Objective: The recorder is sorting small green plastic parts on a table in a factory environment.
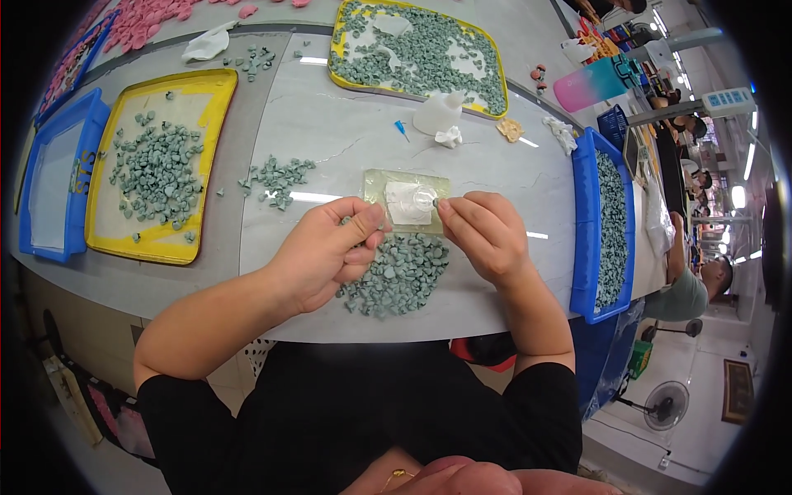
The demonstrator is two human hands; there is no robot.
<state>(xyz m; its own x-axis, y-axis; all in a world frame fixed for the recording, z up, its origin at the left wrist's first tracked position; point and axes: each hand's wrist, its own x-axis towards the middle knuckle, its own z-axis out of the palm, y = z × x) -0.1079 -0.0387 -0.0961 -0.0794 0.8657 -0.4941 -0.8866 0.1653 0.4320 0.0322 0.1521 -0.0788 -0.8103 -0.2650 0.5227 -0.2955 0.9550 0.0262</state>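
My left hand (334, 247) is closed at the near left corner of a pale green pad, with a bit of grey-green showing between thumb and curled fingers. My right hand (487, 235) pinches a small grey-green piece (436, 202) over the pad's right side. On the pale green pad (375, 188) lies a white sheet (402, 206) with a clear round blob or disc (424, 198) on it. Just below, between my forearms, a heap of small grey-green pieces (400, 276) lies on the table. A smaller pile (280, 177) sits left of the pad.
A yellow-rimmed tray (210, 165) and a blue tray (54, 177) stand at left, another yellow-rimmed tray (336, 58) at the back. Beyond the pad are a white squeeze bottle (439, 114) and a blue dispensing tip (401, 128). A blue bin (584, 223) borders the right.
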